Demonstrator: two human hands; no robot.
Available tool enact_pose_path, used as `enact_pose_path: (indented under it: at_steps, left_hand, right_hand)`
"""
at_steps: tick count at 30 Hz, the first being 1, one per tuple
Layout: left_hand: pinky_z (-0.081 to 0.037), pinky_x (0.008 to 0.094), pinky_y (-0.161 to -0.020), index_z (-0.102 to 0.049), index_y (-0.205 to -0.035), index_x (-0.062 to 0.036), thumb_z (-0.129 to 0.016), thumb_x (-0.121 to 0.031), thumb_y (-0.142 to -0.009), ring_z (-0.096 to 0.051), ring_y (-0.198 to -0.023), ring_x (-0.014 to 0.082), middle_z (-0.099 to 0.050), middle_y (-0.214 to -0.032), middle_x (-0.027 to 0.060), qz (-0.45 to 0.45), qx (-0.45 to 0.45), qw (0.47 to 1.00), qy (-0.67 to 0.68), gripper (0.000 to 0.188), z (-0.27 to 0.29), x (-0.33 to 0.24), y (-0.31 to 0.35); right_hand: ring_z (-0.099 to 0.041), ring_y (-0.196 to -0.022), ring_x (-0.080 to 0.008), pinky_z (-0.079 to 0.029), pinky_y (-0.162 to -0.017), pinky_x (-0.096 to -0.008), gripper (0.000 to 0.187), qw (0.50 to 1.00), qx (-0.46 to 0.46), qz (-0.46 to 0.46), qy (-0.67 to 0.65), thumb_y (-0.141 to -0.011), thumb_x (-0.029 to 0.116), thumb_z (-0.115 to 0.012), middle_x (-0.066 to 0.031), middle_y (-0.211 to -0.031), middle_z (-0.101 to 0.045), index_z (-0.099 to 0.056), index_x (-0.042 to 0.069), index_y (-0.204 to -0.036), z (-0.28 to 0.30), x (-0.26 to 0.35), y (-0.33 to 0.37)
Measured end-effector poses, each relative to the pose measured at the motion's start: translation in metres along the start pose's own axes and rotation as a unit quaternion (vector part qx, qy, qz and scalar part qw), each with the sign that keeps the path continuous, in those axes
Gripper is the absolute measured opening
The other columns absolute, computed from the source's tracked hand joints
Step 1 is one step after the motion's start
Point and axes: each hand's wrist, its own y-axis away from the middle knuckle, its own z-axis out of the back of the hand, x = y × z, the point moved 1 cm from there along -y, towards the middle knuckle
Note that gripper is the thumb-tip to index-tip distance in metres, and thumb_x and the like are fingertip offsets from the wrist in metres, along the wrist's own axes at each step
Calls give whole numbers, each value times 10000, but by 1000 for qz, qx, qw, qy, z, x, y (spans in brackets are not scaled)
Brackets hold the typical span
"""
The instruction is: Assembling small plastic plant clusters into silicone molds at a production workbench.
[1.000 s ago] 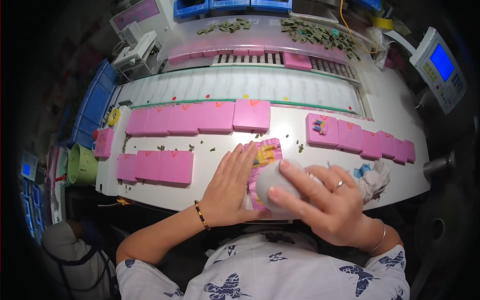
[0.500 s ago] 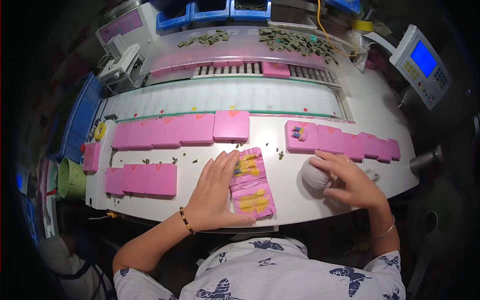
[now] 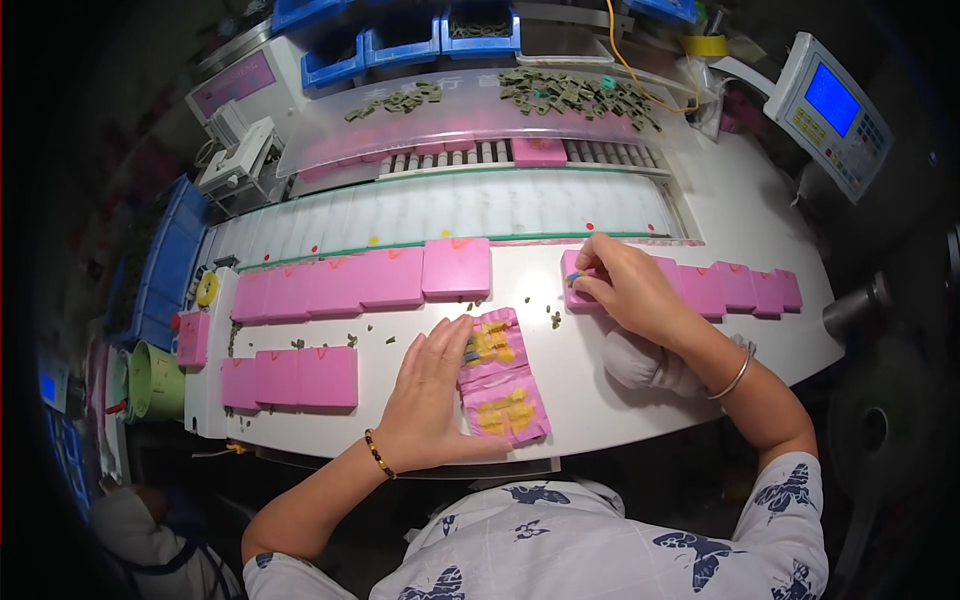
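An opened two-part pink mold with yellow-stained hollows lies in front of me, a small blue piece at its left edge. My left hand rests along its left side, fingers stretched out and thumb spread at the lower edge. Farther right, my right hand is over a pink block at the left end of a row. Its thumb and fingertips pinch a small blue piece. Beneath that wrist sits a round whitish cloth pouch, partly covered by the forearm.
Pink blocks line the left side in two rows; more stand at right. Green scraps dot the white table. Behind lie a green-edged glass strip, a roller track and blue bins. A blue-screened control panel stands far right.
My right hand has left the cloth pouch and moved up and left to the small blue pieces on the pink block. The left hand stays by the mold. The view has shifted slightly.
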Motion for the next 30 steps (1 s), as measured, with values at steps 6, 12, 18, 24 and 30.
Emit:
enact_pose_path:
  at_steps: [6, 12, 18, 24, 30]
  left_hand:
    - [-156, 502, -1192, -180, -1506, 21, -841, -582, -597, -234, -1439, 380, -287, -1503, 229, 6, -8, 1000, 2, 1276, -1, 4, 2]
    - [-151, 518, -1184, -138, -1511, 41, -857, -574, -577, -232, -1434, 412, -258, -1514, 267, 0, 6, 1000, -12, 1329, 0, 0, -4]
    - [-148, 517, -1185, -152, -1512, 31, -851, -571, -591, -237, -1432, 404, -258, -1520, 260, 1, -1, 1000, 6, 1304, -1, 2, 2]
    - [-151, 507, -1192, -160, -1518, 9, -832, -580, -619, -235, -1447, 360, -269, -1527, 221, 6, -2, 1000, 0, 1268, -1, 1, 1]
    - [-144, 500, -1194, -140, -1527, -1, -820, -584, -632, -242, -1458, 325, -257, -1551, 212, 10, -2, 1000, 12, 1266, 0, 1, 4]
  right_hand:
    - [-675, -757, -196, -512, -681, -301, 131, 944, 22, -56, -325, -836, 58, -692, -126, -828, -681, -607, -26, -890, 65, 24, 32]
    - [-625, -719, -252, -486, -617, -311, 105, 998, 41, 29, -28, -792, 8, -693, -128, -788, -624, -640, 0, -882, 39, 14, 79]
    - [-570, -683, -255, -469, -571, -325, 210, 917, -177, 291, 205, -660, -2, -688, -95, -764, -561, -658, 0, -868, 44, 38, 87]
    - [-568, -652, -250, -460, -550, -303, 204, 944, -92, 280, 146, -653, -5, -702, -94, -768, -563, -694, 26, -854, 11, 25, 100]
    - [-602, -719, -109, -507, -611, -237, 155, 946, -66, 50, -314, -811, -17, -727, -45, -845, -612, -695, 3, -961, -8, 42, 79]
